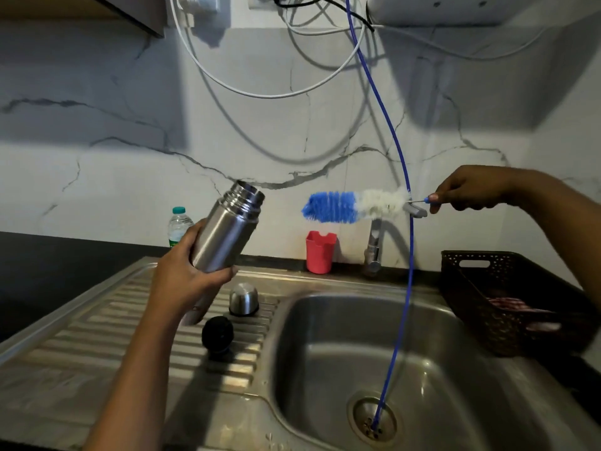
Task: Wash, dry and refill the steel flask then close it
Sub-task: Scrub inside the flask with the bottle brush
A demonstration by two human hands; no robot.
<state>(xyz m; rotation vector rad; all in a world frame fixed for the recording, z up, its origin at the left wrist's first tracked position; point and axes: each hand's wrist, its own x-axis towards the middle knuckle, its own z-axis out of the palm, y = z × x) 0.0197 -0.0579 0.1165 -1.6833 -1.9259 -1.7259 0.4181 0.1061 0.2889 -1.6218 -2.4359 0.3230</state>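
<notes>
Steel flask (227,227), uncapped, tilted above drainboard (107,323) in left hand's (185,275) wrap; bottle brush (354,206), pinched by right hand (468,192), apart from mouth: risks bristles snagging rim, wet flask slipping.

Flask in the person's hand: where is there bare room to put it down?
Free: the near drainboard in front of the black stopper, and the sink basin left of the blue hose. Crowded: around the steel cap and stopper.
</notes>
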